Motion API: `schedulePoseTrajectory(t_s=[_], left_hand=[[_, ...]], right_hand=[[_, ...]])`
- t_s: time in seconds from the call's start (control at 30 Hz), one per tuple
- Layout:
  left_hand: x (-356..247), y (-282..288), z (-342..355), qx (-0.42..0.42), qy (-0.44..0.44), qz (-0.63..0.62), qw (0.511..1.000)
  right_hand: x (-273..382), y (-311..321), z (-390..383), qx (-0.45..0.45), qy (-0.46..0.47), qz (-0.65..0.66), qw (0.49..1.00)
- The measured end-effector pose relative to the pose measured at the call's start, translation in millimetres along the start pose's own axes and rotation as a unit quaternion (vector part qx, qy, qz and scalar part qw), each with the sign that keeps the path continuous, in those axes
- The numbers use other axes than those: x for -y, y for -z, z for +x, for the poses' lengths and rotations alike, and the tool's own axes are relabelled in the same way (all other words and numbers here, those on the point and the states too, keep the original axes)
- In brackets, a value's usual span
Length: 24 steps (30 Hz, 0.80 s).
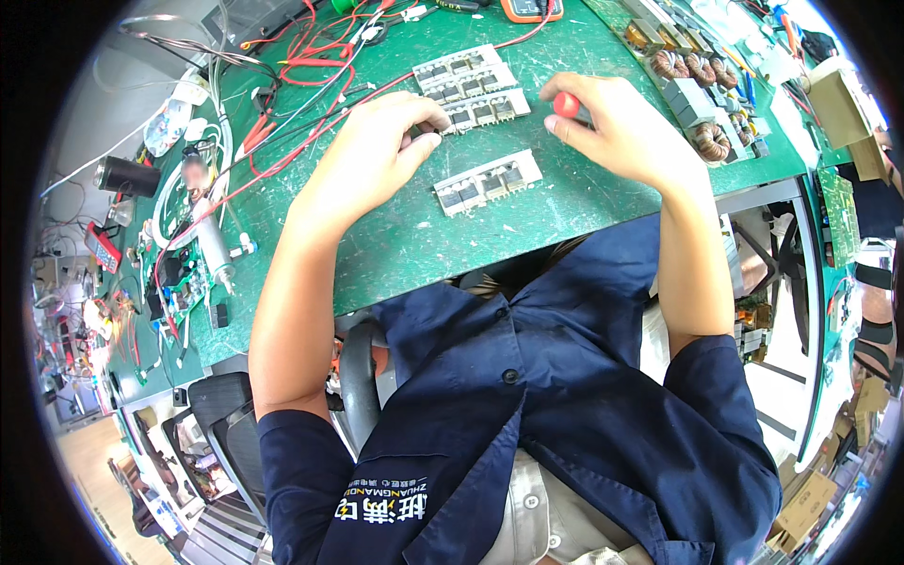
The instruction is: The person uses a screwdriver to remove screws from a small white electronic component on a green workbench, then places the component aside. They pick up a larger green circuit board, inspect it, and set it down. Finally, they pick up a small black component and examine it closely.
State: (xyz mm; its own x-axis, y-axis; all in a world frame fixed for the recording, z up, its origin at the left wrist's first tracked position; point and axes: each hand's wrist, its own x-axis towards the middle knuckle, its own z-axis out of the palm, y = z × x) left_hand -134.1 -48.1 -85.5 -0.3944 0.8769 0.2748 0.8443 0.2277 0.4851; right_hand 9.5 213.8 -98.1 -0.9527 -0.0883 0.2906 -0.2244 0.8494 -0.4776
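Note:
Several pale, narrow circuit modules (459,64) with dark square parts lie side by side in the middle of the green workbench (377,250). My left hand (377,151) is at the left end of the nearest circuit module in this row (490,110), with thumb and fingers closed on its end. Closer to me, a separate circuit module (488,184) lies by itself, touched by neither hand. To the right of the row, my right hand (617,127) is closed around a tool with a rounded red end (566,104). The rest of that tool is hidden by my fingers.
Red and black test leads (306,66) tangle at the back left, and one red lead runs across to an orange meter (532,9). A large board with copper coils (702,71) occupies the back right. A pale tube-shaped tool (215,250) lies at left.

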Motion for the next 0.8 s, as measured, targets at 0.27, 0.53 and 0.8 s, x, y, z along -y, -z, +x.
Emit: schedulePoseTrajectory(t_s=[0.27, 0.53, 0.8], left_hand=[[-17, -8, -2, 0.037, -0.108, -0.031, 0.993], [-42, -30, -10, 0.028, -0.127, 0.088, 0.988], [-53, -37, -8, 0.013, -0.139, 0.158, 0.978]], right_hand=[[-4, -14, -8, -0.165, 0.061, -0.113, 0.978], [25, -38, -25, -0.065, 0.099, 0.091, 0.989], [9, -43, -33, -0.073, 0.104, 0.128, 0.984]])
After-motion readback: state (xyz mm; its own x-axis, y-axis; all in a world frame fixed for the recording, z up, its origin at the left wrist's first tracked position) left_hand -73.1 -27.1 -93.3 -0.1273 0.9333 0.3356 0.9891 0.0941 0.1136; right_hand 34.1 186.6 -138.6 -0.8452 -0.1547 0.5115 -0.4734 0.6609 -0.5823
